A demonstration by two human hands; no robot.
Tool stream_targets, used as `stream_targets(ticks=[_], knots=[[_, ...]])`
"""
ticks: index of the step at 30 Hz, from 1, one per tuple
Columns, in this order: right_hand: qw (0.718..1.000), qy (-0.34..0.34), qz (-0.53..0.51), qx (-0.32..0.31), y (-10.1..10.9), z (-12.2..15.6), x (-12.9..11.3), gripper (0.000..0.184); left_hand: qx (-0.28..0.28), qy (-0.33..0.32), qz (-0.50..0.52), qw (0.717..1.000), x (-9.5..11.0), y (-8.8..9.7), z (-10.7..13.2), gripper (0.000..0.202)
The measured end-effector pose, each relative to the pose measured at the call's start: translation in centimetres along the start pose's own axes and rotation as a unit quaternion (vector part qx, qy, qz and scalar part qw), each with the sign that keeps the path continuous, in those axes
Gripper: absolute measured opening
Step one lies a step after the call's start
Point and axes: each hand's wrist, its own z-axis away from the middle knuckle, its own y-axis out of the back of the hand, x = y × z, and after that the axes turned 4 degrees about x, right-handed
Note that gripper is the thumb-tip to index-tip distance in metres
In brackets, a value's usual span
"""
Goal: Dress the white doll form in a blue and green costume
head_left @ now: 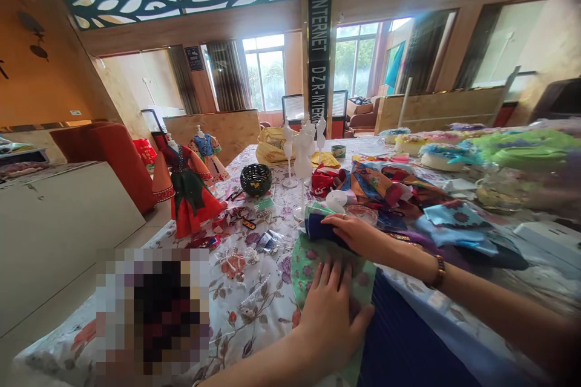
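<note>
A piece of light green patterned fabric (306,260) lies on the table in front of me, with dark navy pleated fabric (403,338) beside and under it on the right. My left hand (331,305) rests flat on the green fabric, fingers spread. At the far end of it, my right hand (356,231) has its fingers closed over a folded navy piece of fabric (318,227); its fingertips are partly hidden. Just beyond the fold stands a small white mannequin (303,157).
A floral tablecloth (272,308) covers the table. Dressed dolls (186,187) stand at the left, near a dark woven basket (255,180). Colourful fabrics (372,184) and blue cloth (458,224) are heaped at the right, with a white power strip (549,245) nearby. One patch at lower left is pixelated.
</note>
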Motion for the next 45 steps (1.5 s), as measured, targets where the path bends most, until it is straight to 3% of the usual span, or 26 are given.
stream_targets(ticks=[4,8,15,22,30,37,45], knots=[[0.996,-0.076,0.035,0.021,2.5,1.5,0.7,0.017,0.008,0.039,-0.011,0.999,0.1,-0.1,0.1,0.067],[0.994,-0.090,0.062,-0.018,4.3,5.2,0.5,0.023,0.004,0.044,-0.016,0.999,0.1,0.0,0.0,0.066],[0.992,-0.082,0.081,-0.055,3.6,9.2,0.2,0.018,0.016,0.047,-0.022,0.999,-0.2,-0.2,-0.1,0.065],[0.989,-0.066,0.103,-0.078,2.2,9.1,-0.8,0.029,0.022,0.041,-0.011,0.999,-0.3,-0.1,-0.3,0.065],[0.989,-0.109,0.083,-0.049,0.3,7.8,-1.1,0.024,0.014,0.046,-0.017,0.999,-0.2,0.2,-0.4,0.061],[0.991,-0.104,0.069,-0.045,-0.2,6.8,-2.8,0.021,-0.036,0.062,-0.044,0.996,0.1,1.0,-0.5,0.064],[0.988,-0.133,0.077,-0.006,-0.3,5.8,-2.7,0.021,-0.049,0.064,-0.063,0.995,0.2,1.3,-0.7,0.068]])
